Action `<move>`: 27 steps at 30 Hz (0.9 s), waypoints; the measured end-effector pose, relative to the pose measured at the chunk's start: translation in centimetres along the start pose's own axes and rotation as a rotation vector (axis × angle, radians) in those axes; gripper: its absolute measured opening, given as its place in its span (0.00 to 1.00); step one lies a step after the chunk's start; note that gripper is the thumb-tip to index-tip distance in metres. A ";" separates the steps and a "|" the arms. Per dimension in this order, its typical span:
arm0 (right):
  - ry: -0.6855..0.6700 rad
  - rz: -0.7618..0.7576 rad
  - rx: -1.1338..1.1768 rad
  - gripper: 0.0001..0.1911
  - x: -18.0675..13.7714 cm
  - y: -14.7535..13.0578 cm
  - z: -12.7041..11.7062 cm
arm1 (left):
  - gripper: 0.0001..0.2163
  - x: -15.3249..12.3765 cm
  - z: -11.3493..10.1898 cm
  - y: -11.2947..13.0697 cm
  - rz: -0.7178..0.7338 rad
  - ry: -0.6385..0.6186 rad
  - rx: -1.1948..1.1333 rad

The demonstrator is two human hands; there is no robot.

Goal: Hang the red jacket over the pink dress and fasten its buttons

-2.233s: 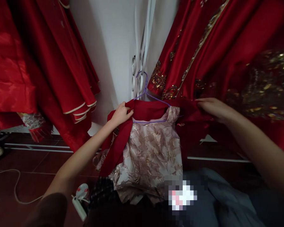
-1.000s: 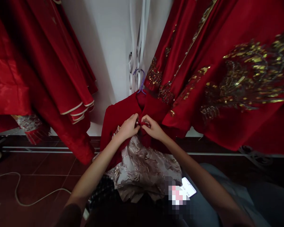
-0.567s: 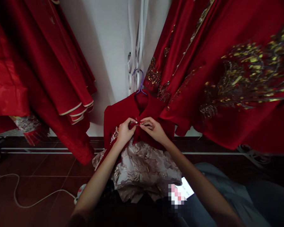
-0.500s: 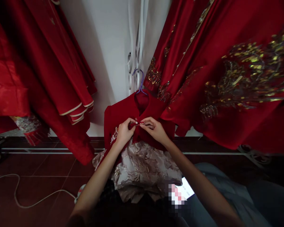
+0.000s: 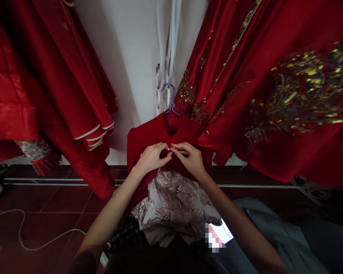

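A short red jacket [image 5: 148, 133] hangs on a purple hanger [image 5: 172, 102], its neck opening facing me. My left hand [image 5: 154, 156] pinches the jacket's front edge just below the neckline, thumb and fingertips closed. Opposite it, my right hand [image 5: 191, 158] pinches the front edge too, and the fingertips of both hands meet. A small fastening between them is mostly hidden by the fingers. Below my hands, shiny pinkish-beige patterned fabric [image 5: 174, 201] spreads out under the jacket.
Red garments [image 5: 60, 76] hang at the left. More red garments with gold sequins [image 5: 308, 87] hang at the right. White straps [image 5: 167, 49] run down the pale wall. A lit phone [image 5: 221, 232] lies by my right forearm. A white cable [image 5: 45, 245] crosses the tiled floor.
My left hand has turned, its back now more toward me and its fingers more level. Both hands stay at the jacket front. The view has shifted slightly.
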State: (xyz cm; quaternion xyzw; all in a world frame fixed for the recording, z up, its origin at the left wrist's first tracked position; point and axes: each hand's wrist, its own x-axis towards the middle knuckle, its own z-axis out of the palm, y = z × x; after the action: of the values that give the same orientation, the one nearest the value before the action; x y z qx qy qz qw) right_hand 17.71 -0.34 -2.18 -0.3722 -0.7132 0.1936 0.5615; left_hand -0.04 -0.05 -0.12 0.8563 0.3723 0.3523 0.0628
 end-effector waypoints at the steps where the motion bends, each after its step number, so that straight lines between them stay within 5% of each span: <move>1: 0.010 0.004 0.003 0.12 -0.1 0.0 0.1 | 0.06 0.1 0.1 -0.1 0.003 -0.004 0.002; 15: -0.008 0.020 0.049 0.16 0.1 0.1 -0.1 | 0.06 0.4 0.2 -0.3 0.056 -0.021 0.025; 27: -0.143 0.014 -0.006 0.14 0.8 0.8 -0.9 | 0.08 1.5 -0.5 -0.6 0.294 -0.171 0.431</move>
State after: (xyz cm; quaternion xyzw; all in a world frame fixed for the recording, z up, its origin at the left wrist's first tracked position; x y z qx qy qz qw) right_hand 18.76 0.66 -1.92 -0.3642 -0.7496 0.2215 0.5064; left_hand -0.02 1.37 0.89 0.9215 0.3036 0.1967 -0.1416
